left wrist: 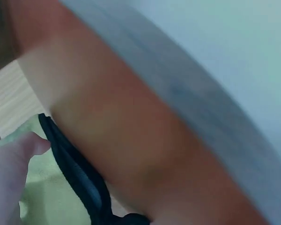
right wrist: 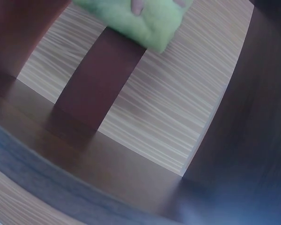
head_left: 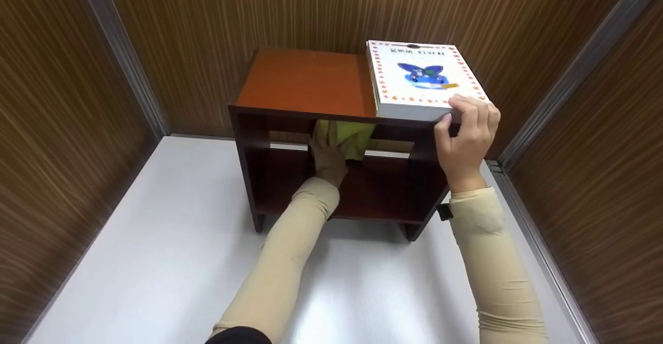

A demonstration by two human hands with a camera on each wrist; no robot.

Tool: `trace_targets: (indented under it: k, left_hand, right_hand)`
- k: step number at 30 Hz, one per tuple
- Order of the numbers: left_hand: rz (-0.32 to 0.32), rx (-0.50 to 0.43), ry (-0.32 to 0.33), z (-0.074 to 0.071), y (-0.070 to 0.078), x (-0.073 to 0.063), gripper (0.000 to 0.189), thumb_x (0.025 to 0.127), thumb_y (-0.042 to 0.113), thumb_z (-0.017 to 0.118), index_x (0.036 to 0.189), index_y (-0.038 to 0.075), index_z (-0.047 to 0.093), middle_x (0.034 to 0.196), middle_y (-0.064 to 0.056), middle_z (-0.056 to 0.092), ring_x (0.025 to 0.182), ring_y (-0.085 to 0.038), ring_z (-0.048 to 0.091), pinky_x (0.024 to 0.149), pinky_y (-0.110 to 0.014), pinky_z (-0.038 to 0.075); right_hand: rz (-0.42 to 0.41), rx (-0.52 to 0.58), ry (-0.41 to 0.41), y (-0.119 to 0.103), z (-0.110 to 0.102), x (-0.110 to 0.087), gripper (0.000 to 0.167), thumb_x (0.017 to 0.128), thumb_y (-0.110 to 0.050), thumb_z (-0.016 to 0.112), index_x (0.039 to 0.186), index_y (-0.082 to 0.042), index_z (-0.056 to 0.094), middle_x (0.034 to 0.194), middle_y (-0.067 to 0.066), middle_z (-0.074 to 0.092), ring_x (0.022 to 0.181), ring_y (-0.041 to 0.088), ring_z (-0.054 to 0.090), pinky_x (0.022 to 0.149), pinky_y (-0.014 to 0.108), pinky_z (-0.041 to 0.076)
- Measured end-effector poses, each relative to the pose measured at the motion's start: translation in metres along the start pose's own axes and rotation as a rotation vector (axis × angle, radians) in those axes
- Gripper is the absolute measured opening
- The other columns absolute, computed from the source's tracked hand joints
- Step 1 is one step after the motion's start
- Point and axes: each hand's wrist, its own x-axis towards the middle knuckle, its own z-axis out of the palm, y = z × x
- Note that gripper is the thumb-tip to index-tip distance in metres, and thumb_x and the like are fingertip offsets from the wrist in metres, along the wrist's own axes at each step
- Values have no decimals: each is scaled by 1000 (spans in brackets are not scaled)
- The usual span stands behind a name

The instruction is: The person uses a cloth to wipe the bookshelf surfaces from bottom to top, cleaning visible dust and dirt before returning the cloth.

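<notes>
A small reddish-brown wooden shelf stands against the back wall. My left hand reaches inside it, its fingers fairly straight against a yellow-green cloth near the back. In the left wrist view, the thumb lies on the cloth, beside its dark edging. A thick white picture book or stack of books with a butterfly on the cover lies on the shelf's right top. My right hand grips its front right corner, fingertips on the cover and thumb at the front edge by the shelf.
The shelf has a lower board and an open back with a dark crosspiece. Wood-grain panels enclose the left, back and right sides. A white surface lies beneath the shelf.
</notes>
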Motion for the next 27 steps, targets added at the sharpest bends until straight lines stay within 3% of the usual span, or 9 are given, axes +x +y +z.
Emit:
trace_targets:
  k: [6, 10, 14, 17, 19, 22, 25, 27]
  left_hand:
    - [-76, -89, 11, 23, -18, -4, 102, 74, 78, 47, 139, 46, -25, 146, -25, -27, 132, -55, 0, 98, -62, 29]
    - [-91, -138, 12, 31, -30, -7, 99, 76, 74, 50, 141, 46, -19, 148, -24, -24, 132, -55, 2, 98, -62, 29]
    - [-92, -214, 65, 36, -42, -11, 90, 84, 62, 52, 147, 42, -8, 152, -19, -17, 136, -49, 2, 101, -58, 29]
    - [-92, -359, 124, 38, -51, -16, 82, 88, 48, 56, 150, 35, 3, 154, -15, -10, 137, -44, 5, 102, -55, 30]
    - [-92, -476, 146, 37, -57, -21, 81, 89, 41, 58, 151, 31, 7, 154, -16, -7, 138, -42, 8, 103, -53, 30]
    - [-87, -600, 153, 33, -67, -31, 81, 89, 36, 58, 151, 26, 7, 153, -19, -6, 137, -43, 12, 93, -47, 42]
    - [-67, -633, 142, 29, -80, -45, 81, 88, 34, 59, 151, 24, 8, 153, -23, 0, 136, -43, 11, 91, -48, 42]
    - [-41, -600, 153, 28, -91, -59, 79, 88, 33, 59, 151, 20, 14, 151, -27, 8, 136, -44, 12, 96, -51, 38]
  right_hand:
    - [4, -7, -8, 4, 0, -2, 20, 78, -13, 54, 90, 0, 63, 97, 14, 63, 97, 35, 50, 97, 41, 31]
    - [7, -11, -5, 4, 1, -2, 20, 78, -14, 54, 90, 0, 63, 97, 14, 63, 97, 35, 50, 97, 41, 30]
    - [8, -4, -1, 3, 3, -2, 20, 78, -14, 54, 90, 0, 63, 97, 14, 63, 97, 35, 50, 98, 41, 30]
    - [11, 0, -6, 3, 4, -2, 20, 78, -14, 54, 90, 0, 63, 98, 14, 63, 97, 34, 50, 98, 41, 30]
    - [16, -2, -9, 3, 4, -2, 21, 78, -15, 54, 90, 0, 63, 98, 14, 63, 97, 34, 50, 99, 41, 29]
    - [24, -8, -10, 3, 3, -2, 21, 78, -15, 54, 91, 0, 63, 98, 14, 63, 98, 34, 50, 99, 41, 29]
    - [31, -12, -11, 3, 2, -2, 21, 78, -15, 54, 91, 0, 63, 98, 14, 63, 98, 34, 49, 100, 41, 28]
    - [32, -13, -13, 3, 1, -2, 21, 78, -15, 54, 91, 0, 63, 98, 14, 62, 98, 34, 49, 100, 41, 28]
